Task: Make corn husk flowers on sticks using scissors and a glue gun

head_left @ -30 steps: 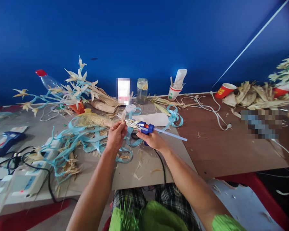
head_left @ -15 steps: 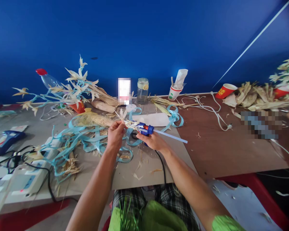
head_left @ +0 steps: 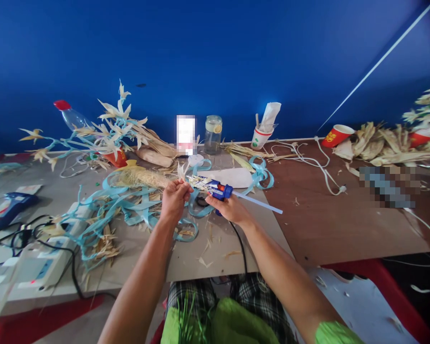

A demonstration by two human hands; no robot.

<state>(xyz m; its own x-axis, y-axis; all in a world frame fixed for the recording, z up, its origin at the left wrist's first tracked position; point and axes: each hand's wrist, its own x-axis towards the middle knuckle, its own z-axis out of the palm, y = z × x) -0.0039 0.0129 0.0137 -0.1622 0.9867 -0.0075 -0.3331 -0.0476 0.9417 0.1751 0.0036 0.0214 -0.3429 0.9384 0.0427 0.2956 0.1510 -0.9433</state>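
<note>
Husk flower is pinched upright by the left hand, near the tip of a blue glue gun grasped by the right hand, both above the surface, between its near and far edges.

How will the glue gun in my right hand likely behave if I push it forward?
The glue gun should feel rigid, since its body looks like hard plastic. The long glue stick jutting from its rear could catch on things. The black cord below your right hand, apparently its own, might drag a little.
</note>
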